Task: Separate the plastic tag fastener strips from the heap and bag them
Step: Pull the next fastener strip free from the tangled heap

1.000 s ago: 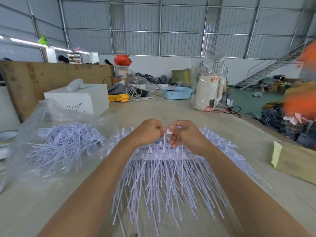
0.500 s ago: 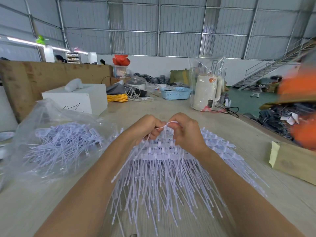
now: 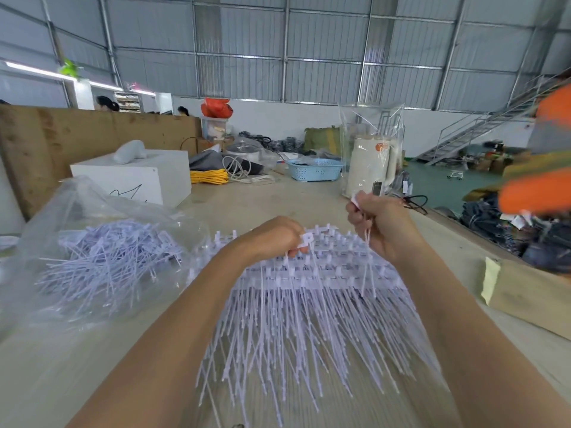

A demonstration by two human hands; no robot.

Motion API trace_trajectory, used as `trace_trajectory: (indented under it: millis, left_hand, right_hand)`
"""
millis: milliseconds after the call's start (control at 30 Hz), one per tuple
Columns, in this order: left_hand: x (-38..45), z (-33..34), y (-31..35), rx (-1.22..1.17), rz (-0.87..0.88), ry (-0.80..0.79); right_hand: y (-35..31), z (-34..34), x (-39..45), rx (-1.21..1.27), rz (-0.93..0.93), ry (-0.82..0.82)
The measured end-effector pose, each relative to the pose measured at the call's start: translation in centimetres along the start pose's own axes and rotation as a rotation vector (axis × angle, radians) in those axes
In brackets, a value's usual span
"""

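The heap of fastener strips (image 3: 309, 304) fans across the desk (image 3: 77, 366). The right hand (image 3: 383, 227) grips one detached strip (image 3: 367, 257), lifted clear; the left hand (image 3: 275, 237) pinches the next head, steadying the heap. The bag (image 3: 92, 257) lies left, within reach.

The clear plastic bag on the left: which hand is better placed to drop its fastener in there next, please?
Likely the left hand: it pinches a fastener beside the clear plastic bag, while the right hand holds its strip farther away.

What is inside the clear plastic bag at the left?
The clear plastic bag holds a loose pile of white tag fasteners; anything beneath that pile is covered.
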State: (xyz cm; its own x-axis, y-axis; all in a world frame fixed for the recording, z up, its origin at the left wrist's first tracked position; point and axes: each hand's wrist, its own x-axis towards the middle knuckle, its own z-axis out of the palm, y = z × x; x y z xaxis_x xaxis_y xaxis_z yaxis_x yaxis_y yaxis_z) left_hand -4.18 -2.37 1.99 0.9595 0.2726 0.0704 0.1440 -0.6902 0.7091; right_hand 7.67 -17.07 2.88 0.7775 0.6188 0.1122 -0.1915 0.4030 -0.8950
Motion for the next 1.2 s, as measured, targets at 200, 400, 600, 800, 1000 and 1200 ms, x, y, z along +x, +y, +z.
trace_trajectory:
  millis: [200, 400, 600, 800, 1000, 1200]
  left_hand:
    - [-0.2, -0.3, -0.8, 0.135, 0.03, -0.028]
    - [0.2, -0.2, -1.2, 0.257, 0.083, 0.09]
    - [0.4, -0.3, -1.4, 0.153, 0.116, 0.231]
    - [0.6, -0.2, -1.5, 0.188, 0.123, 0.263]
    - [0.6, -0.4, -2.1, 0.025, 0.036, 0.248]
    - [0.6, -0.5, -1.8, 0.046, 0.027, 0.307]
  right_hand:
    - [3.2, 2.1, -0.7, -0.594, 0.008, -0.181]
    - [5.2, 3.0, -1.3, -0.548, -0.141, -0.21]
    - [5.5, 2.9, -1.1, -0.623, -0.266, -0.19]
    - [5.3, 1.8, -0.7, -0.685, -0.272, -0.117]
    - [5.2, 1.5, -0.6, -0.626, -0.269, -0.09]
    - [5.4, 1.3, -0.6, -0.652, -0.188, -0.185]
